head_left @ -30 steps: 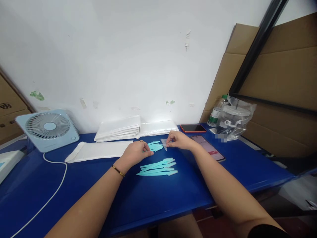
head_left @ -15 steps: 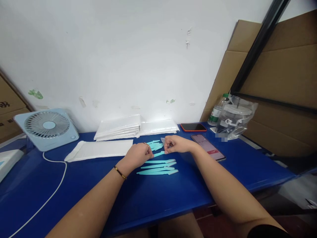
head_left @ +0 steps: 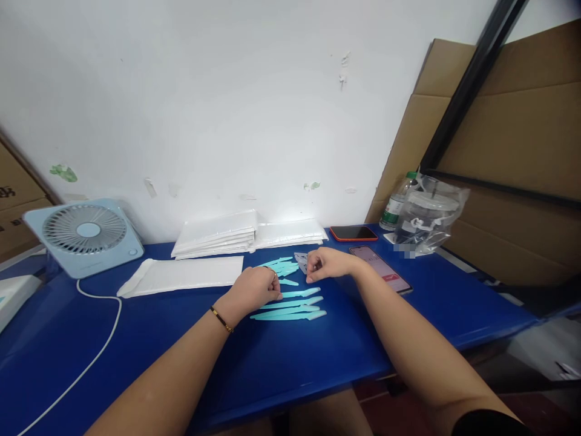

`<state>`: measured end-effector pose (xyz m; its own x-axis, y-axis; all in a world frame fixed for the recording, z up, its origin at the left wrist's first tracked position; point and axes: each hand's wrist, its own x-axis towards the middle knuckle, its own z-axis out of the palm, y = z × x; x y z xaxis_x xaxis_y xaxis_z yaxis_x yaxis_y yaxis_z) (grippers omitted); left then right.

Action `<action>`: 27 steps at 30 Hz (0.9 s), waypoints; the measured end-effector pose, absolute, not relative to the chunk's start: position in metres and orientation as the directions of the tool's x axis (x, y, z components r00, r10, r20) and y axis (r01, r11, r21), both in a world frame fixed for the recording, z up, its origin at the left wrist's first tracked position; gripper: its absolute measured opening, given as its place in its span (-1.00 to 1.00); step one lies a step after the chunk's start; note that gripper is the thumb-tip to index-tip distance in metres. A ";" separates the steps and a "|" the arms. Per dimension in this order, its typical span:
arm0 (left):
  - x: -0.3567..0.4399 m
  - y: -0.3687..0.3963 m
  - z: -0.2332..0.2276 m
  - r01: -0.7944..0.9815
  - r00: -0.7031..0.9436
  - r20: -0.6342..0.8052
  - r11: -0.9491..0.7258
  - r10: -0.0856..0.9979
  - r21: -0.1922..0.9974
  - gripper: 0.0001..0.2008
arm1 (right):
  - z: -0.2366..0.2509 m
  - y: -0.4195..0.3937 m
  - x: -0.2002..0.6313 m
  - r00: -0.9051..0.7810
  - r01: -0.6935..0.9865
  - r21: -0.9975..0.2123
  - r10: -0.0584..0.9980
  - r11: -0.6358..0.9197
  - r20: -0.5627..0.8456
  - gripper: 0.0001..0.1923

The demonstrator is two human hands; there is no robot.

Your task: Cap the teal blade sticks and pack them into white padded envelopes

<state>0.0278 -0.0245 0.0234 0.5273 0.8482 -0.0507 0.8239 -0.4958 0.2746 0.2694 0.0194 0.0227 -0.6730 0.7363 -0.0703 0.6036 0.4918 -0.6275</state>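
Several teal eyebrow razors (head_left: 295, 315) lie side by side in a row on the blue table, their pale tips to the right. My left hand (head_left: 256, 287) has its fingertips pinched at the left end of the row's farthest razor (head_left: 302, 293), covering that end. Beyond it, more teal razors (head_left: 281, 265) form a loose pile, partly hidden by my left hand. My right hand (head_left: 329, 265) hovers to the right of the pile with thumb and fingers closed together; whatever they hold cannot be made out. Beside those fingers are small clear plastic pieces (head_left: 301, 260).
White padded packets (head_left: 218, 233) are stacked against the wall, and a single one (head_left: 186, 275) lies left of my hand. Two phones (head_left: 354, 233) (head_left: 385, 272) are at the right, near a bagged cup (head_left: 426, 212) and a bottle (head_left: 394, 206). A blue fan (head_left: 88, 236) stands left.
A razor stretched between both hands is no longer between them. My left hand has come nearer to me, onto the row; my right hand has shifted slightly right.
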 end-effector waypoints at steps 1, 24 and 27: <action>0.028 -0.024 0.023 0.829 0.517 -0.052 -0.485 0.854 0.279 -0.87 | 0.023 0.019 0.269 -0.706 0.589 -0.634 0.701 0.502 -0.101 -0.69; 0.019 -0.023 0.025 0.832 0.509 -0.092 -0.462 0.856 0.309 -0.84 | 0.027 0.013 0.266 -0.745 0.603 -0.576 0.648 0.553 -0.157 -0.71; 0.014 -0.018 0.029 0.843 0.484 -0.027 -0.458 0.874 0.282 -0.86 | 0.024 0.016 0.265 -0.707 0.585 -0.595 0.706 0.552 -0.040 -0.73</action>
